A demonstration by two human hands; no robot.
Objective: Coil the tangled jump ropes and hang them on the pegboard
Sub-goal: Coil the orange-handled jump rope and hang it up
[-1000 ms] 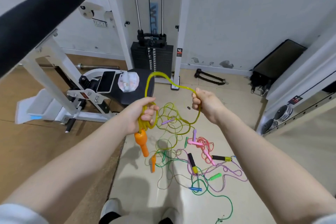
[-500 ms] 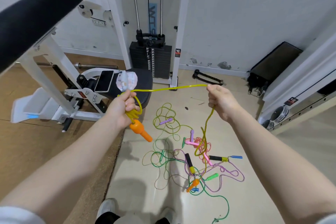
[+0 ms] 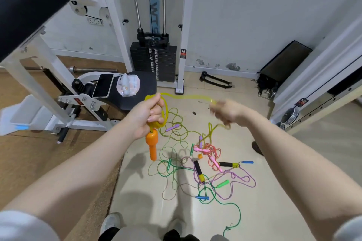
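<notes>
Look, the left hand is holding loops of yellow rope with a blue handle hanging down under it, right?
Not quite. The handle hanging under the left hand is orange, not blue, as the head view shows. The rest is right: that hand grips loops of the yellow rope.

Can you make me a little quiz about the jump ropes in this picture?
1. True or false: the left hand grips loops of the yellow rope.
2. What colour is the handle hanging below that hand: A blue, B orange, C pink?
3. Where do the other tangled ropes lie?

Key: 1 true. 2 B. 3 On the floor, between the person's arms in the view. The right hand is blurred, with the yellow rope running to it.
</notes>
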